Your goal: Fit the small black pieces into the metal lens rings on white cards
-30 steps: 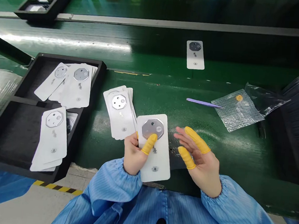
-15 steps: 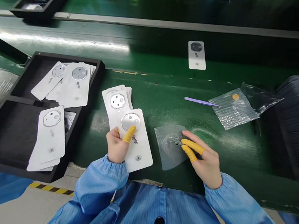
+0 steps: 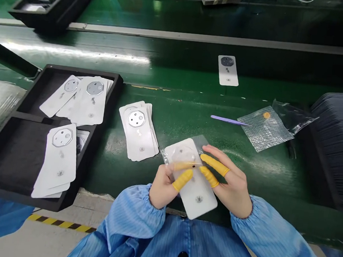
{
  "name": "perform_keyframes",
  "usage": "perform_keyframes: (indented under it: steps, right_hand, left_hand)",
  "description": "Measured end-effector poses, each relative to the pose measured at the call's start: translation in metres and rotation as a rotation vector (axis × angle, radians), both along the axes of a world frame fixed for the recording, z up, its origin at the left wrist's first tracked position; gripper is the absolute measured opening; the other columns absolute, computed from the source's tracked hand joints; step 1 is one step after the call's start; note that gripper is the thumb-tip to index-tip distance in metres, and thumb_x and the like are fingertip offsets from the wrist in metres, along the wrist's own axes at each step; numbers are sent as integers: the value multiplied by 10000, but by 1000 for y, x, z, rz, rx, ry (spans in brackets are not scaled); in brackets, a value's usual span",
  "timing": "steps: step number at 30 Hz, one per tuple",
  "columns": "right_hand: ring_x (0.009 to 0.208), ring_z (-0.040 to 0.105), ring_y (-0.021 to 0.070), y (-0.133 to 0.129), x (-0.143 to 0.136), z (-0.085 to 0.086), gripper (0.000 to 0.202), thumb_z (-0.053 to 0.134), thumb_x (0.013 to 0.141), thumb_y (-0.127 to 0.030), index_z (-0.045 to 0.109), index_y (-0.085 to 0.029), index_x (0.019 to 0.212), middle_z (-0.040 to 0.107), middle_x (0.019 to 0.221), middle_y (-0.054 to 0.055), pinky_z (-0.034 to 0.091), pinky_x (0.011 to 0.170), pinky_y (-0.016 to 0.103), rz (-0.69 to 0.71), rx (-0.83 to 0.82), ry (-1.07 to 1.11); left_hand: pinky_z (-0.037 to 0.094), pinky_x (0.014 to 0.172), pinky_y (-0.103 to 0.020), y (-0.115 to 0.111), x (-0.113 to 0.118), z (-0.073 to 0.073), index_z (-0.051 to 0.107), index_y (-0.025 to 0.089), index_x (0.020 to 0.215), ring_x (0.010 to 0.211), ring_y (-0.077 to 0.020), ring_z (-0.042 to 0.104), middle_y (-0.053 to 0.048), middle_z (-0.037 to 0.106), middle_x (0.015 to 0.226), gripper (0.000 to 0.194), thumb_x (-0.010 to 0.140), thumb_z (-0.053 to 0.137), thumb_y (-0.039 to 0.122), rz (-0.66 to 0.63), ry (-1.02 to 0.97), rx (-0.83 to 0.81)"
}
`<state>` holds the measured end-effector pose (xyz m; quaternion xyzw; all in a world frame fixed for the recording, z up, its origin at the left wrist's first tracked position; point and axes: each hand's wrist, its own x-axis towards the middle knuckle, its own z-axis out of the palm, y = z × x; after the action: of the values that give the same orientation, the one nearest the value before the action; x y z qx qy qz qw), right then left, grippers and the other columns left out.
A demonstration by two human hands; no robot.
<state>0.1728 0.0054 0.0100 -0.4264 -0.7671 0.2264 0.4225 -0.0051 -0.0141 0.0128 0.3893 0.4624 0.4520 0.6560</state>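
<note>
A white phone back panel (image 3: 199,200) with rounded corners lies tilted in front of me, its octagonal camera patch under a clear plastic film (image 3: 200,140). My left hand (image 3: 169,183), with yellow finger cots, is closed on the film's lower edge, the index finger showing through it above the panel. My right hand (image 3: 225,182) is closed on thin metal tweezers (image 3: 198,164), their tips near a small dark dot (image 3: 193,166) at the film. To the left, a small stack of similar panels (image 3: 139,135) rests on the green bench.
A black tray (image 3: 119,83) with more white panels stands at left. Purple tweezers (image 3: 225,119) and a bubble bag (image 3: 268,131) with an orange spot lie to the right. A single panel (image 3: 228,71) lies farther back. Dark stacked trays (image 3: 337,140) stand at far right.
My left hand has moved right with the panel, away from the stack, bringing it under the film. It now grips the film. My right hand stays nearly in place with the tweezers.
</note>
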Motion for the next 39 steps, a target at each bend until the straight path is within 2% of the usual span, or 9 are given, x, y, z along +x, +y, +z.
perform_keyframes:
  steps: [5, 11, 16, 19, 22, 26, 30, 32, 39]
  right_hand:
    - [1004, 640, 219, -6, 1, 0, 382, 542, 858, -93, 557, -263, 1200, 675, 1051, 46, 501, 982, 492, 43, 93, -116]
    - [1003, 623, 221, -2, 0, -3, 391, 519, 846, -68, 517, -172, 1222, 634, 1083, 118, 569, 857, 394, 155, 165, -126]
    - [930, 634, 183, 5, 2, -26, 192, 455, 908, -133, 575, -184, 1049, 619, 1023, 102, 580, 774, 328, 94, -27, -187]
    - [975, 633, 206, 6, 13, -43, 178, 467, 908, -137, 588, -186, 1029, 626, 1054, 113, 582, 805, 358, 105, 22, -252]
    - [1017, 629, 232, 7, 30, -49, 194, 511, 895, -140, 590, -178, 1068, 626, 1102, 129, 579, 824, 381, 80, 64, -299]
    - [978, 649, 217, 12, 41, -23, 253, 559, 874, -147, 594, -200, 1119, 635, 1114, 100, 576, 809, 334, -8, 107, -332]
    - [840, 662, 199, 10, 21, 23, 295, 636, 812, -109, 642, -257, 1068, 675, 965, 35, 563, 760, 327, -166, 193, -194]
    - [830, 665, 197, 6, 7, 37, 329, 657, 805, -130, 636, -273, 1101, 691, 944, 18, 555, 828, 354, -118, 217, -166]
    - [958, 668, 195, -5, -3, 38, 409, 457, 908, -124, 503, -258, 1292, 703, 1067, 25, 502, 977, 427, 108, 196, -216]
  left_hand:
    - [559, 792, -309, -1, 8, 6, 749, 148, 998, 912, -250, 696, -95, 753, 991, 284, 822, 663, 354, 19, 47, 1]
    - [539, 757, -305, -2, 4, 4, 724, 190, 1072, 823, -219, 690, -79, 750, 922, 266, 900, 532, 257, -142, 388, 293]
    - [550, 798, -344, 4, -9, -4, 718, 188, 1051, 837, -245, 698, -90, 751, 928, 254, 833, 601, 247, -208, 548, 330]
    - [513, 915, -407, 10, -32, -5, 672, 151, 1127, 978, -294, 669, -121, 723, 1052, 369, 782, 676, 281, -113, 596, 240]
    - [434, 1023, -450, 8, -59, 0, 521, 152, 1322, 1176, -326, 569, -147, 647, 1213, 548, 803, 660, 263, 101, 592, 193]
    - [512, 911, -467, -4, -71, 15, 222, 212, 1476, 1043, -327, 637, -150, 652, 1156, 850, 779, 706, 269, 343, 515, 140]
    - [574, 750, -402, -9, -45, 26, 279, 219, 1441, 821, -274, 685, -141, 677, 1056, 728, 821, 659, 257, 175, 453, 161]
    - [579, 751, -376, -9, -26, 28, 233, 244, 1452, 821, -250, 691, -124, 676, 1083, 717, 847, 618, 220, 56, 374, 171]
    - [578, 729, -369, -12, 5, 36, 388, 220, 1367, 889, -301, 693, -100, 712, 938, 643, 791, 675, 215, -108, 349, 162]
